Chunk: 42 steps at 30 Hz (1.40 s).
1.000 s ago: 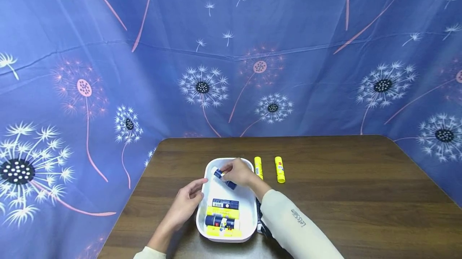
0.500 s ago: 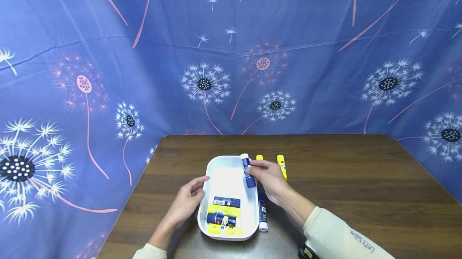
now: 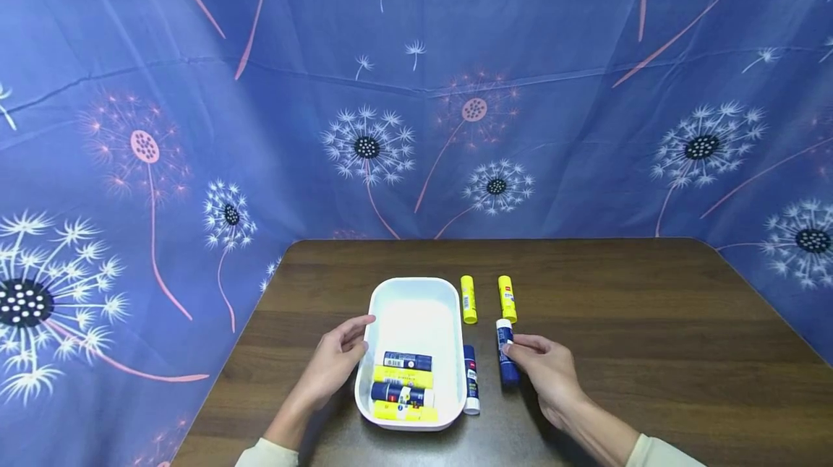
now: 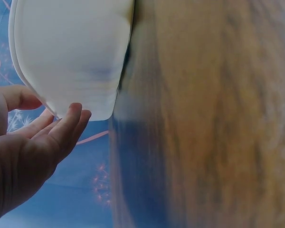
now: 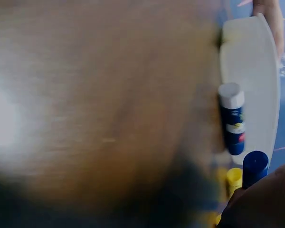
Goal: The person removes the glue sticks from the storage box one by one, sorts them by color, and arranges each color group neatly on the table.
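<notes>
My right hand (image 3: 549, 376) pinches a dark blue glue stick (image 3: 505, 351) with a white end, over the table to the right of a white tray (image 3: 416, 293). In the right wrist view, the blue end of that glue stick (image 5: 254, 166) shows beside the hand. My left hand (image 3: 332, 358) rests relaxed fingers against the tray's left side. In the left wrist view, its fingertips (image 4: 75, 108) touch the outer wall near the rim. Inside the tray's near half, blue glue sticks (image 3: 406, 361) and yellow glue sticks (image 3: 403, 377) alternate in a row.
Another blue glue stick (image 3: 471, 380) lies along the tray's right side. Beyond it on the wooden table (image 3: 618, 308) are two yellow glue sticks, one nearer the tray (image 3: 468, 299) and one farther right (image 3: 507, 298). A blue dandelion-patterned cloth (image 3: 560, 185) hangs behind the table.
My right hand has lifted the blue glue stick out of the tray's far half and carried it right, past the rim, to over the table. My left hand stays at the tray's side.
</notes>
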Each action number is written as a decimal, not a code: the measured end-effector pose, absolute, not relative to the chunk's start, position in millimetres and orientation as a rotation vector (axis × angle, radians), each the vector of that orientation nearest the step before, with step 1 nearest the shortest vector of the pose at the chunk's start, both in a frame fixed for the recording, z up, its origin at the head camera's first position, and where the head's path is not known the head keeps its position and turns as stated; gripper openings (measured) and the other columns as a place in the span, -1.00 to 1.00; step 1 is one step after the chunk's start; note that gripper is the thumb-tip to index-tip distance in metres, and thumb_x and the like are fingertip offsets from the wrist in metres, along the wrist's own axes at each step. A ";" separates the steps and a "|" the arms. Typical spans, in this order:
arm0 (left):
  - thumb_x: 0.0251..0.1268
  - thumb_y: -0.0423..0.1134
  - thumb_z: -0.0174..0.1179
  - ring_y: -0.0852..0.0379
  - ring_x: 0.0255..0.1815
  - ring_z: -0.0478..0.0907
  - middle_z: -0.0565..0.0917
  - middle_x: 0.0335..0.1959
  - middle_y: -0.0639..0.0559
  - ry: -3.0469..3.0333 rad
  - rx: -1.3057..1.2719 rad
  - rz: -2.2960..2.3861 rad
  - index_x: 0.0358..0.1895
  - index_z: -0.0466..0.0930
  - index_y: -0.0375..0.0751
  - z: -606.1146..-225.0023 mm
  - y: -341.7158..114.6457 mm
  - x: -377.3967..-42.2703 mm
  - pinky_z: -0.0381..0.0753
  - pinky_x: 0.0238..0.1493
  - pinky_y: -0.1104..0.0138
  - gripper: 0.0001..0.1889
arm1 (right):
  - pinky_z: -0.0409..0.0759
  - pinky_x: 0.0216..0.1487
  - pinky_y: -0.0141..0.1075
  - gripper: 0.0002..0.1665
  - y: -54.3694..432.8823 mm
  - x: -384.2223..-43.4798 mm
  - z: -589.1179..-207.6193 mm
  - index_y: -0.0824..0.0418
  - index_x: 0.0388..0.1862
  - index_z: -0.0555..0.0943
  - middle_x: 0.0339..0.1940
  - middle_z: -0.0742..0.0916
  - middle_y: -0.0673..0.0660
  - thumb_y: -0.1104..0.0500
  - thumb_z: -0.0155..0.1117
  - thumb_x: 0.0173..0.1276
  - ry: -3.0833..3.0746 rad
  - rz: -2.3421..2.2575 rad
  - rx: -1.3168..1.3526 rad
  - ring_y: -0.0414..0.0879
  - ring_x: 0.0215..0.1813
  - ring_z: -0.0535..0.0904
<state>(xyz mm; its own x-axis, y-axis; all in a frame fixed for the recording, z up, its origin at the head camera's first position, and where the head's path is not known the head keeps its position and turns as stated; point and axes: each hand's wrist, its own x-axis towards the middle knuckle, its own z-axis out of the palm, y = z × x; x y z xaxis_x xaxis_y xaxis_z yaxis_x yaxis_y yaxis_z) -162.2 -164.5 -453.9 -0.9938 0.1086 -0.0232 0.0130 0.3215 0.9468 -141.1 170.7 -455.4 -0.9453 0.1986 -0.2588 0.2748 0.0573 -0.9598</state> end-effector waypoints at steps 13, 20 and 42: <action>0.50 -0.42 0.08 -0.31 0.50 0.42 0.51 0.45 -0.28 2.513 0.110 1.735 0.38 0.53 -0.19 -454.0 -164.9 -165.5 0.43 0.49 -0.13 -0.56 | 0.64 -0.36 -0.41 -0.58 169.8 -122.8 -472.8 0.43 -0.03 0.68 -0.28 0.83 0.16 0.21 0.53 0.19 2.612 -1.699 0.542 -0.18 -0.31 0.70; 0.48 -0.43 0.10 -0.33 0.48 0.45 0.52 0.44 -0.31 2.504 0.124 1.760 0.37 0.53 -0.22 -452.7 -164.7 -163.8 0.48 0.44 -0.13 -0.57 | 0.62 -0.37 -0.37 -0.58 167.5 -122.4 -473.8 0.36 -0.10 0.70 -0.31 0.84 0.12 0.12 0.56 0.16 2.754 -1.562 0.498 -0.19 -0.33 0.70; 0.49 -0.44 0.08 -0.34 0.50 0.41 0.50 0.46 -0.31 2.506 0.092 1.749 0.38 0.53 -0.21 -453.4 -162.4 -163.0 0.44 0.48 -0.14 -0.57 | 0.71 -0.07 -0.44 -0.55 197.2 -148.8 -437.1 0.47 0.26 0.55 -0.06 0.77 0.18 0.18 0.19 0.54 2.505 -1.946 0.286 -0.21 -0.14 0.72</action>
